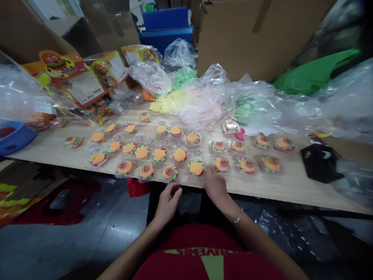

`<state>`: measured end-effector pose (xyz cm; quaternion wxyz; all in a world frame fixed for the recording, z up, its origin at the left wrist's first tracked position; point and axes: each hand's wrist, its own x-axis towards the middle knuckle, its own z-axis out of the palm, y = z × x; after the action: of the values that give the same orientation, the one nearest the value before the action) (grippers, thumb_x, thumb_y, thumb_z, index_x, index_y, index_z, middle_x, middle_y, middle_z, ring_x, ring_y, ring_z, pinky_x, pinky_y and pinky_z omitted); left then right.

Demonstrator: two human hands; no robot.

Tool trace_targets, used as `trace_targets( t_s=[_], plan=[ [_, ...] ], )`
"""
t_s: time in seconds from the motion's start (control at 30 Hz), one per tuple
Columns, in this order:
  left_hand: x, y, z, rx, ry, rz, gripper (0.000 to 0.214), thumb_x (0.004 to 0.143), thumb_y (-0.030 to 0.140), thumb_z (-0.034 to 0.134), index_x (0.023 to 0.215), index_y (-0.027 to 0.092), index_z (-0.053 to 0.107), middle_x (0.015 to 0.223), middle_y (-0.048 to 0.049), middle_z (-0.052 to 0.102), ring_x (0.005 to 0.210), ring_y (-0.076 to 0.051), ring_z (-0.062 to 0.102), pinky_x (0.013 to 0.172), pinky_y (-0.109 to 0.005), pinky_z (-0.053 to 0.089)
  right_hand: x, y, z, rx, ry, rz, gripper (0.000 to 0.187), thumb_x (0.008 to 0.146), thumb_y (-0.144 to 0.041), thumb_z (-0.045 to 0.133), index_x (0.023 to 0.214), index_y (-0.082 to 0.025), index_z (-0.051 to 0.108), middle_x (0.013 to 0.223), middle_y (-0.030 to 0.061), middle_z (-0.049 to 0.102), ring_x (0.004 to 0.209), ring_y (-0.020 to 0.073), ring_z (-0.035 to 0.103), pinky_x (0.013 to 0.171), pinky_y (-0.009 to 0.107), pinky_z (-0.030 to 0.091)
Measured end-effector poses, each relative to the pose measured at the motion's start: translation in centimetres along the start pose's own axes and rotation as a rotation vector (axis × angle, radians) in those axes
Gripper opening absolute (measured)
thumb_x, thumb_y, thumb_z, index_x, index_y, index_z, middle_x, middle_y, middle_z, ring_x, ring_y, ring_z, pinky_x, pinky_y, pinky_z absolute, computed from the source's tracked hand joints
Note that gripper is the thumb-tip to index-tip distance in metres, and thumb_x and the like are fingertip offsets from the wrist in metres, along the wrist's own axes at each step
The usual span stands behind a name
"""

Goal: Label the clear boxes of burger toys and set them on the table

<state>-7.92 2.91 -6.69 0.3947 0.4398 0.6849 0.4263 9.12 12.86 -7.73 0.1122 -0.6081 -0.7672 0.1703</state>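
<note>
My left hand (169,200) hangs at the table's front edge, fingers loosely curled and the thumb a little apart from them. I see nothing held in it. My right hand (215,186) rests at the edge with its fingers bent and pressed together. Its fingertips are close beside a toy burger (196,168) with an orange bun and green and red layers; whether they pinch something there is hidden. Just beyond that hand lies a toy burger with a printed label (221,164). Another labelled burger (169,172) is nearest to my left hand.
Rows of similar toy burgers (142,152) in clear plastic cover the wooden table (297,186). Behind them lie plastic bags (201,105) of coloured pieces and printed packages (78,81). A black tape dispenser (319,161) stands right, a blue basin (17,138) left, a cardboard box (247,39) behind.
</note>
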Motion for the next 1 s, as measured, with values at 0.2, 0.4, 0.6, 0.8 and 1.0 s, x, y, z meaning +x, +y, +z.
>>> trace_targets(
  t_s=[0.2, 0.4, 0.6, 0.8, 1.0],
  plan=[
    [3.1, -0.2, 2.8, -0.372, 0.067, -0.171, 0.037, 0.062, 0.027, 0.075, 0.097, 0.016, 0.067, 0.106, -0.0096, 0.068, 0.101, -0.024, 0.06, 0.089, -0.033, 0.042, 1.5, 1.0, 2.5, 0.399, 0.059, 0.04, 0.03, 0.089, -0.017, 0.041, 0.115, -0.014, 0.054, 0.098, 0.0145, 0.064, 0.094, 0.0259, 0.06, 0.083, 0.037, 0.045],
    [6.1, 0.4, 4.7, -0.534, 0.016, -0.282, 0.036, 0.066, 0.044, 0.07, 0.084, 0.014, 0.061, 0.071, -0.0044, 0.067, 0.067, -0.016, 0.064, 0.061, -0.025, 0.045, 0.1, 2.6, 3.5, 0.641, 0.067, 0.022, 0.044, 0.089, -0.025, 0.037, 0.131, -0.014, 0.043, 0.082, 0.0072, 0.063, 0.074, 0.021, 0.061, 0.072, 0.034, 0.049],
    [6.3, 1.6, 5.4, -0.677, -0.05, -0.31, 0.036, 0.061, 0.042, 0.075, 0.073, 0.016, 0.055, 0.067, 0.0012, 0.061, 0.057, -0.01, 0.058, 0.054, -0.021, 0.043, -2.0, 3.2, 2.0, 0.919, -0.004, -0.017, 0.042, 0.087, -0.031, 0.044, 0.126, -0.016, 0.048, 0.069, 0.0006, 0.053, 0.06, 0.0174, 0.053, 0.06, 0.03, 0.045],
    [1.7, 3.1, 4.5, -0.779, -0.155, -0.304, 0.031, 0.062, 0.033, 0.078, 0.075, 0.016, 0.055, 0.071, 0.0012, 0.061, 0.062, -0.011, 0.058, 0.055, -0.021, 0.046, -7.1, 2.4, -1.1, 0.716, 0.132, -0.246, 0.032, 0.09, -0.021, 0.041, 0.12, -0.024, 0.052, 0.093, 0.0078, 0.06, 0.083, 0.021, 0.058, 0.077, 0.034, 0.046],
    [-3.1, 2.8, 3.0, -0.741, -0.182, -0.361, 0.046, 0.069, 0.031, 0.074, 0.111, 0.019, 0.06, 0.097, -0.0058, 0.067, 0.081, -0.017, 0.064, 0.071, -0.027, 0.051, -11.1, 2.9, -2.3, 0.657, -0.066, -0.33, 0.03, 0.087, -0.021, 0.046, 0.114, -0.026, 0.059, 0.083, 0.006, 0.058, 0.074, 0.0193, 0.056, 0.072, 0.033, 0.047]
  ],
)
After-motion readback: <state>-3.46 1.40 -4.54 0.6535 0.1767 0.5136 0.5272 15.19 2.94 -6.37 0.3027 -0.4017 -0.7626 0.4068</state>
